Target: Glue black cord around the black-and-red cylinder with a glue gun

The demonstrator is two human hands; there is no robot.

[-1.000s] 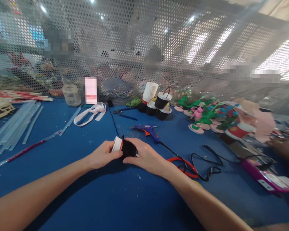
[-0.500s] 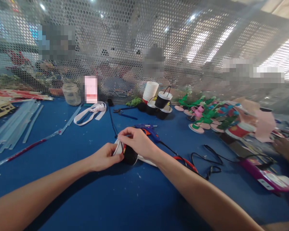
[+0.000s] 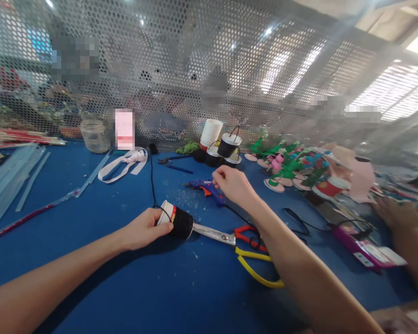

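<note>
My left hand [image 3: 143,228] grips a small cup wrapped in black cord [image 3: 179,222], lying on its side on the blue table [image 3: 132,287] with its white rim towards my fingers. My right hand [image 3: 232,183] hovers above the blue glue gun [image 3: 205,186], fingers pinched together; whether it holds the thin black cord is unclear. A black cord [image 3: 152,178] runs from the cup towards the back. Scissors with red and yellow handles [image 3: 242,241] lie just right of the cup, blades pointing at it.
Finished black cups and a stack of white cups [image 3: 220,144] stand at the back by the perforated screen [image 3: 209,69]. Clear sticks [image 3: 10,178] lie at far left, a jar [image 3: 94,136] and white ribbon [image 3: 125,163] behind. Foam flowers [image 3: 292,167] and another person's hand [image 3: 397,213] are at right.
My right hand left the wrapped cup and rose back and right, over the glue gun. The scissors it covered are now exposed. My left hand kept its grip on the cup.
</note>
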